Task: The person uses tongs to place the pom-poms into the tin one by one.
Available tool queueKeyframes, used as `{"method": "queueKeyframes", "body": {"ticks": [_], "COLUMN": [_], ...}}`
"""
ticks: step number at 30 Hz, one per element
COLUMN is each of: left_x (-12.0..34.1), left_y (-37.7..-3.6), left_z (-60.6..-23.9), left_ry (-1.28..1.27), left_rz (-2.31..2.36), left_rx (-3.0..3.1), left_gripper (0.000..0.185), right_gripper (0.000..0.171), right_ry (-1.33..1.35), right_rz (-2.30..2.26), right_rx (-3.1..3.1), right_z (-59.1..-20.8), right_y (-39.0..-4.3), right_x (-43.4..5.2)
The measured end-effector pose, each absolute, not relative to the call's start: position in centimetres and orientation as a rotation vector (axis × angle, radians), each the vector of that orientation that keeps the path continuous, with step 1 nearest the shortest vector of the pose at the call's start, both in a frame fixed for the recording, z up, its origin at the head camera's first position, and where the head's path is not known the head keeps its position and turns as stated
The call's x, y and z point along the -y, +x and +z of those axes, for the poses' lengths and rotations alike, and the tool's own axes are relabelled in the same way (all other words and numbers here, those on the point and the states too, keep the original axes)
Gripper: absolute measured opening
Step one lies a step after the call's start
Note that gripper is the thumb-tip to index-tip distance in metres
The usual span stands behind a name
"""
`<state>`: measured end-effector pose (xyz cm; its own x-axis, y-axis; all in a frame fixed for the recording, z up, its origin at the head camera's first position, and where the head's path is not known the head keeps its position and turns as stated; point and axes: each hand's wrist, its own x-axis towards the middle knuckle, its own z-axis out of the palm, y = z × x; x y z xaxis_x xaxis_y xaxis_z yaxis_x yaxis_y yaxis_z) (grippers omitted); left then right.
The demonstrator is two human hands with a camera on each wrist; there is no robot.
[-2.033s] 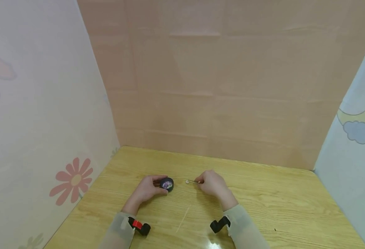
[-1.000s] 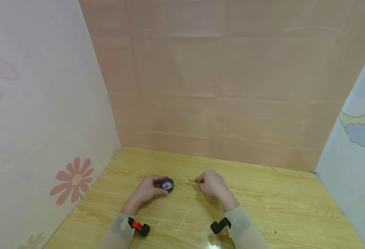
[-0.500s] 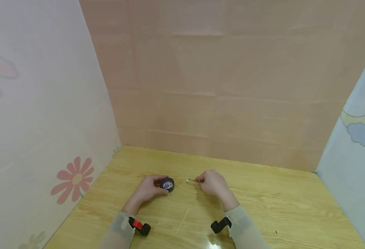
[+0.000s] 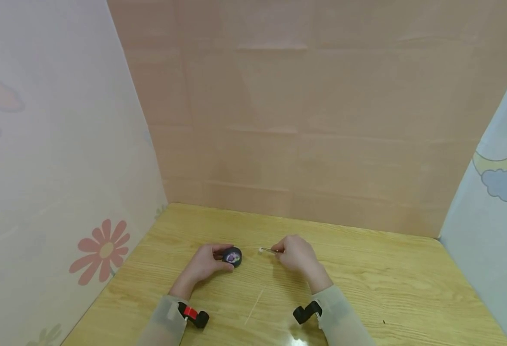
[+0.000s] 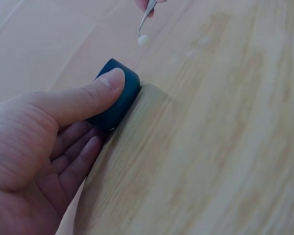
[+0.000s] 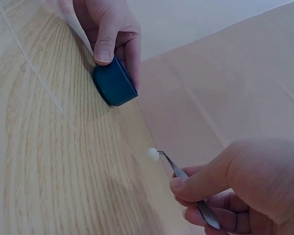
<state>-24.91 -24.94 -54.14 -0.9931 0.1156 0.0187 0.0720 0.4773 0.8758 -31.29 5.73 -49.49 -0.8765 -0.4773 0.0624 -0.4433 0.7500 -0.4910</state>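
My left hand (image 4: 206, 262) grips a small round dark-blue container (image 4: 232, 257), thumb on one side and fingers on the other. Its round face, seen from the head, shows a purple and white pattern. In the left wrist view the container (image 5: 130, 93) stands tilted close over the wooden table. Opposite it, my right hand (image 4: 295, 253) pinches metal tweezers (image 6: 179, 174) with a bent tip. A small white ball (image 6: 153, 154) sits at that tip, a short gap to the right of the container in the head view.
The wooden tabletop (image 4: 366, 278) meets a plain tan backdrop (image 4: 296, 144) behind and printed panels at both sides, such as the left panel (image 4: 63, 168). A thin pale line (image 4: 255, 305) and a tiny dark speck (image 4: 384, 322) mark the table's near part.
The tweezers' tip and the white ball have risen very slightly. My left hand and the container have stayed in place.
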Motion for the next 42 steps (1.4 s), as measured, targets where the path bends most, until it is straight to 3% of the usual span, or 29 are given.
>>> {"method": "queueKeyframes", "body": {"ticks": [42], "left_x": [24.60], "left_y": [-24.96], "left_z": [-54.37], "left_ry": [0.172], "left_rz": [1.575], "left_rx": [-2.667], "left_gripper": [0.060], "right_gripper": [0.018], "right_ry": [-0.867], "right_rz": [-0.840], "right_rx": [-2.842], "right_z": [-49.30], "right_y": [-30.89], "right_x": [-5.57]}}
